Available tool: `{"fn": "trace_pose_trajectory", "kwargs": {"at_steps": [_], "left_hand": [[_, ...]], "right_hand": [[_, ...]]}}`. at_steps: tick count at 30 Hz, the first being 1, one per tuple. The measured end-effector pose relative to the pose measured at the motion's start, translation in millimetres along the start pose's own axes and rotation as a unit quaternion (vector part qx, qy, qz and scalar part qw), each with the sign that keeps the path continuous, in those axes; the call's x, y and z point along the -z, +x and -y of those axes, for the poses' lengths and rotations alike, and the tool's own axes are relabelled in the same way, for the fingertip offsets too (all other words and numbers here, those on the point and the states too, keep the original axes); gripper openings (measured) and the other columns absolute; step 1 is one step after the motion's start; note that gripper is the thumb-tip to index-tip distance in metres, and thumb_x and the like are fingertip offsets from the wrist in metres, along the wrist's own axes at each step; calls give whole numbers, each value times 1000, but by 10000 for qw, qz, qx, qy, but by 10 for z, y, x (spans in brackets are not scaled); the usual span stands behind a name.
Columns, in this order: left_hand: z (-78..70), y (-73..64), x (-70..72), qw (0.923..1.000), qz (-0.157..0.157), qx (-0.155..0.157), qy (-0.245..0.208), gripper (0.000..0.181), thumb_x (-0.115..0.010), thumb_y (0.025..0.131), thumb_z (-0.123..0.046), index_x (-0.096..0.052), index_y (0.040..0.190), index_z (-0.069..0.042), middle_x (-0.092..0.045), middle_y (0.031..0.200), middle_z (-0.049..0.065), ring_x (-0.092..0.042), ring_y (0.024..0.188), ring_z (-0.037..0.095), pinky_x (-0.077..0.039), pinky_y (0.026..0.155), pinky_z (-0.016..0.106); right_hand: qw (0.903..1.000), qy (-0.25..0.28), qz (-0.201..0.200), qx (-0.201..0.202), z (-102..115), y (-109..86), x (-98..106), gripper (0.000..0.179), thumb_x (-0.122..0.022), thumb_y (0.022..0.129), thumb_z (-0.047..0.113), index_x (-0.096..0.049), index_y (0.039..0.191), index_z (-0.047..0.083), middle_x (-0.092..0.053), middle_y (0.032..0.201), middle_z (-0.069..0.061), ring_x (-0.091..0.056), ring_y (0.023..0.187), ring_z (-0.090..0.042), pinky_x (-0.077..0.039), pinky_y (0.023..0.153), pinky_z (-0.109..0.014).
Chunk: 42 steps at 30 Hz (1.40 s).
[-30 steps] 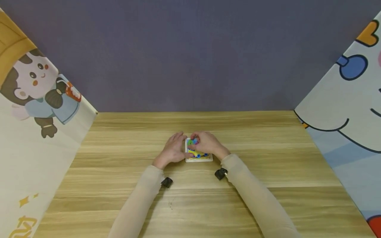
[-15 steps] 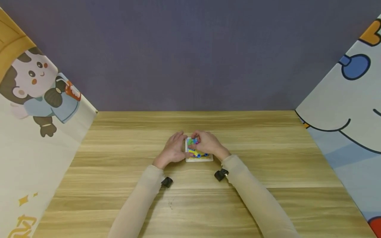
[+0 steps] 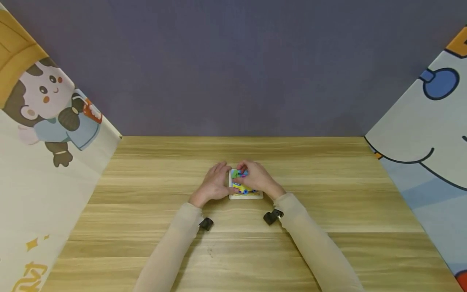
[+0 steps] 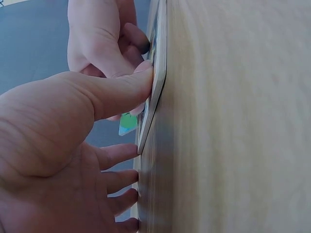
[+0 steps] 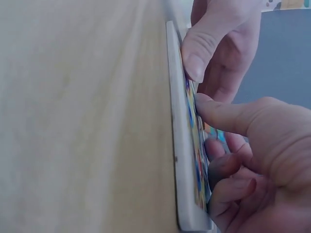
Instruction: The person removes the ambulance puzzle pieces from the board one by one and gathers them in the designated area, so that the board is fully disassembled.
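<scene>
Wood-grain tabletop (image 3: 237, 259), smooth board (image 5: 183, 141), cloth sleeves (image 3: 168, 251)

Wood-grain table (image 3: 233, 255); dark back wall (image 3: 240, 69); 2 cartoon-printed side walls (image 3: 419, 125).

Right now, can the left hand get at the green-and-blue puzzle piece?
Probably yes: the left hand touches the puzzle board, and the piece looks free on that side, though the right hand apparently holds it.

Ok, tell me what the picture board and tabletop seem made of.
The picture board: perhaps wood or fibreboard with a smooth, pale finish, judging by its thick, straight edge. The tabletop: wood or wood-look laminate, satin-looking, with streaked grain.
</scene>
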<state>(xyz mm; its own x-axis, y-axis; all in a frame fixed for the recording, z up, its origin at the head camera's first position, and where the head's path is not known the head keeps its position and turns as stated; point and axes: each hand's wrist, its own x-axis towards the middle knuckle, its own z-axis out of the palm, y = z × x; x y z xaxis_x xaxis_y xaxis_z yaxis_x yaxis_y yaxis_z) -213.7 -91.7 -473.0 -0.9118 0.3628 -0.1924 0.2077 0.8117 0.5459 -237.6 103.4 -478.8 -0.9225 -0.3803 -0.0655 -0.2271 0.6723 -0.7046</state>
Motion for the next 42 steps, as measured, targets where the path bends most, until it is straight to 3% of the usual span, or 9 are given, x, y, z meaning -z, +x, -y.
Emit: {"fn": "trace_pose_trajectory", "kwargs": {"at_steps": [8, 17, 30, 42], "left_hand": [[9, 17, -3, 10000, 14, 26, -48, 87, -81, 93, -40, -41, 160, -2, -23, 177, 20, -16, 166, 39, -12, 136, 55], [10, 3, -2, 9999, 56, 21, -113, 88, -82, 93, -40, -40, 161, -3, -22, 177, 20, -15, 166, 39, -11, 136, 56], [9, -1, 6, 9999, 32, 48, -145, 87, -82, 94, -40, -40, 161, -4, -21, 178, 18, -14, 166, 39, -12, 135, 58], [13, -16, 5, 9999, 27, 34, -136, 88, -81, 94, -41, -40, 162, -4, -20, 178, 18, -14, 166, 39, -12, 136, 57]], "right_hand": [[9961, 835, 111, 277, -148, 2, 30, 36, -80, 96, 17, -71, 129, 7, -75, 112, -8, -69, 100, -20, -58, 87, -36], [9914, 1305, 84, 32, -209, -29, 29, 39, -77, 97, 16, -70, 135, 7, -76, 117, -9, -70, 107, -22, -59, 91, -36], [9886, 1500, 140, -70, -207, -41, 66, 41, -78, 98, 16, -70, 137, 8, -75, 120, -11, -71, 104, -23, -58, 83, -31], [9823, 1846, 276, -130, -288, -75, 135, 44, -77, 99, 21, -68, 140, 10, -74, 124, -11, -70, 112, -24, -58, 94, -36]]}}
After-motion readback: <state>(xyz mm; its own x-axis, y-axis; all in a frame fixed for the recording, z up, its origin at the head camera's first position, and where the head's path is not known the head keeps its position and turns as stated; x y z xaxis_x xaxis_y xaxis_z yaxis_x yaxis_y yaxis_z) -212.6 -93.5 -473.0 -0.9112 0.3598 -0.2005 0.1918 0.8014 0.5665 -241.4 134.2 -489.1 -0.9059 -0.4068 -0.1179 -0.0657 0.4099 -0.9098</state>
